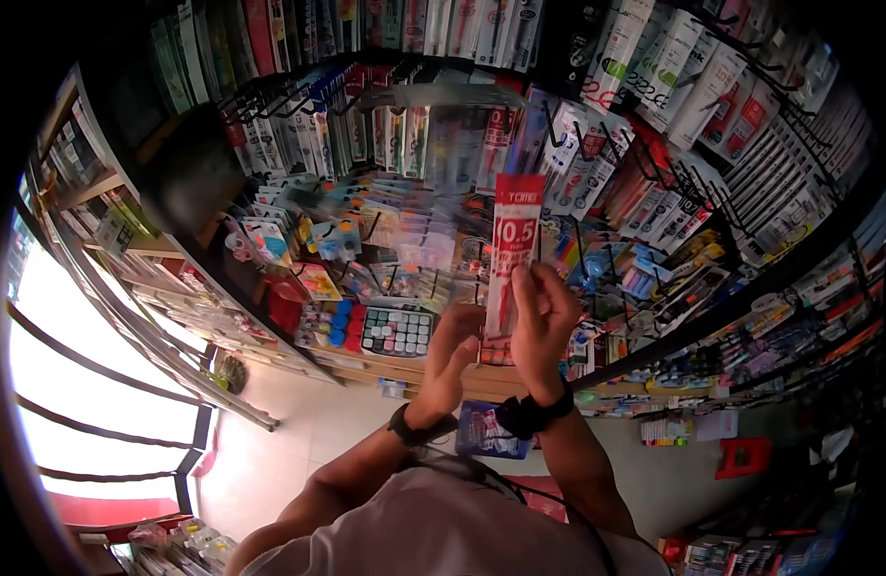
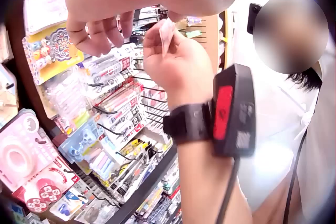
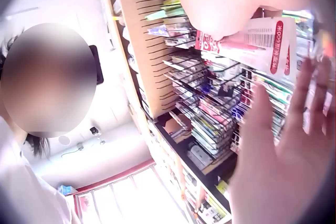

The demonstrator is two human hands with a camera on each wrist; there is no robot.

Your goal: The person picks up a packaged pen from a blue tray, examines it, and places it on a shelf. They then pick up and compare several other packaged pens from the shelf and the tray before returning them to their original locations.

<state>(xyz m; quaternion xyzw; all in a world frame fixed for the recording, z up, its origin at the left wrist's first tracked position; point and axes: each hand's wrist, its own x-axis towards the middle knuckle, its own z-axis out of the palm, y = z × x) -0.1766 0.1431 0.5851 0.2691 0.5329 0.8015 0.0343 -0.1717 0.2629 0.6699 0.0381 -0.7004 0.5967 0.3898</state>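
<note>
My right hand (image 1: 544,326) pinches a red and white pen packet (image 1: 515,226) marked 0.5, thumb on its front, held upright before the racks. In the right wrist view the lower end of the packet (image 3: 257,45), with a barcode and a red label, sticks out past the right hand (image 3: 226,3). My left hand (image 1: 451,360) is beside the lower end of the packet, its fingers extended and holding nothing. The right wrist view shows that left hand (image 3: 283,145) with fingers spread. From the left wrist, the packet (image 2: 166,36) appears nearly edge-on in the right hand (image 2: 181,69).
Hooks with hanging pen packets (image 1: 582,158) surround the hands. Below them are a tray of small pale square pieces (image 1: 398,331) and a wooden shelf edge (image 1: 366,365). A blue basket (image 1: 481,432) stands low between the arms, and a red stool (image 1: 743,458) is at the right.
</note>
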